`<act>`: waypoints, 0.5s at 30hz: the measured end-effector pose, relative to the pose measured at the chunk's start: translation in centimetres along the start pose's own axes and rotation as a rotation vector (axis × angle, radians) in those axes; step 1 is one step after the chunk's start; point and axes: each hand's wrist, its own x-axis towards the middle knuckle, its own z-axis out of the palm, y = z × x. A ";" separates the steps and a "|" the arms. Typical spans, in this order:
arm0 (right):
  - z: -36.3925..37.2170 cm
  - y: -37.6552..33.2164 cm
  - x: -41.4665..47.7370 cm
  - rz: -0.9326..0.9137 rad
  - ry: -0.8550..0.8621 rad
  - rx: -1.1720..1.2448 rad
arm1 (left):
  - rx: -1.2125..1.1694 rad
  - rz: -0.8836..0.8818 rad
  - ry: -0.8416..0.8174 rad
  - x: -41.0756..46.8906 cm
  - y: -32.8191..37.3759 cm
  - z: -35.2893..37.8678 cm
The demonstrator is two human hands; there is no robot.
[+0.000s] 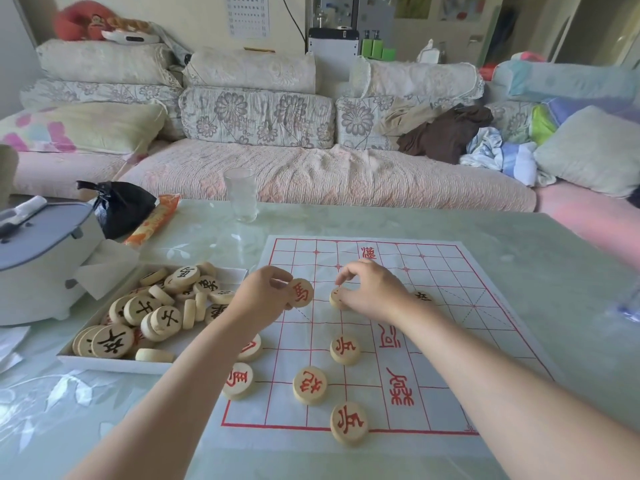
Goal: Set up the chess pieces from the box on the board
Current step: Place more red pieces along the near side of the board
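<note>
Glass [240, 195] beyond board [450, 341], box [114, 363] beside; left hand [263, 292] pinches red piece [300, 293], right hand [374, 292] grips pale piece [336, 298].

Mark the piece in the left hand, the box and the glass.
held piece [300, 293]: head view, on its red-character face.
box [114, 364]: head view, on its white front wall.
glass [241, 197]: head view, middle of its body.

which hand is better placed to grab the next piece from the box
Left. The left hand is beside the box, though it holds a red-marked piece; the right hand pinches a second piece farther away.
</note>
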 end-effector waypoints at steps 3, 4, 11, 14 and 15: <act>0.3 -2.0 -0.2 -0.100 0.001 0.162 | -0.056 -0.034 -0.003 -0.4 0.1 -0.1; 0.5 -2.8 -0.5 -0.139 -0.005 0.200 | -0.083 -0.047 -0.007 -0.5 0.2 -0.2; 2.4 -5.6 -1.0 -0.229 0.017 0.201 | -0.150 -0.033 -0.077 -1.5 0.4 -1.5; 3.2 -5.9 -1.1 -0.214 0.025 0.174 | 0.267 0.126 -0.012 -1.2 -0.7 -2.5; 3.5 -6.0 -1.1 -0.210 0.037 0.158 | 0.434 0.206 0.034 -1.2 -1.1 -2.9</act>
